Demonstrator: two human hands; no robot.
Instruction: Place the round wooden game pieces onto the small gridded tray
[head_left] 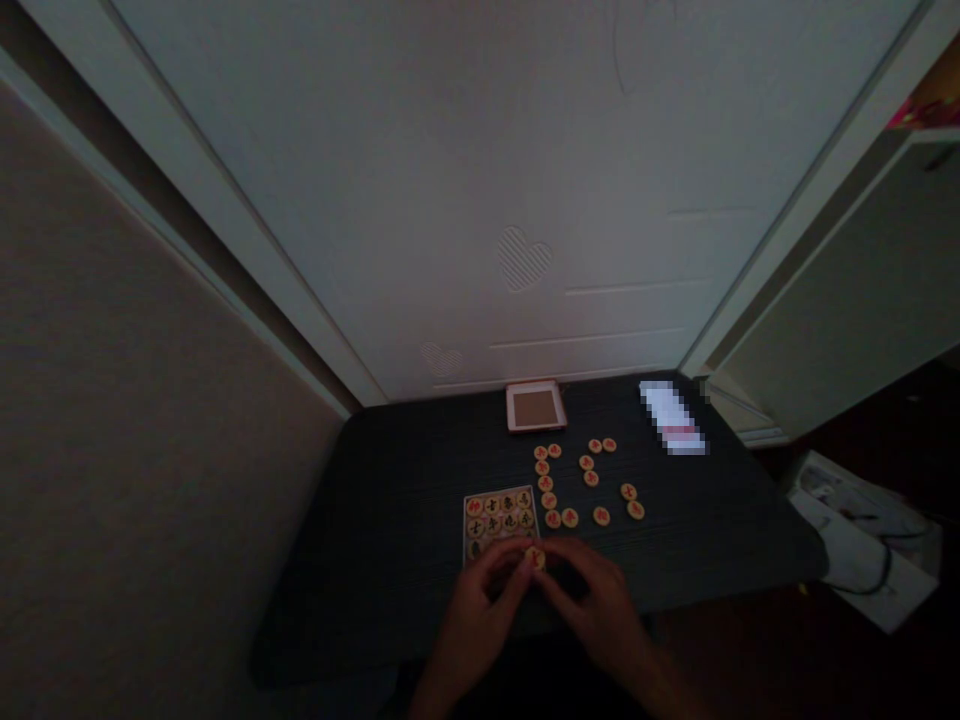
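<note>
Hands meet at the near edge of the dark surface [390, 520]: left hand [480, 605] and right hand [600, 600] both pinch one round game piece [535, 558] in their fingertips, just over the near right corner of the tray [465, 530]. Loose pieces [591, 478] lie scattered right of it, and a square lid [535, 408] rests at the far edge.

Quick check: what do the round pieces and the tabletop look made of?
Round pieces: likely pale wood, smooth, with red or black marks; dim light leaves plastic open. Tabletop: dark, faint streaked grain, probably wood or laminate, matte.
</note>
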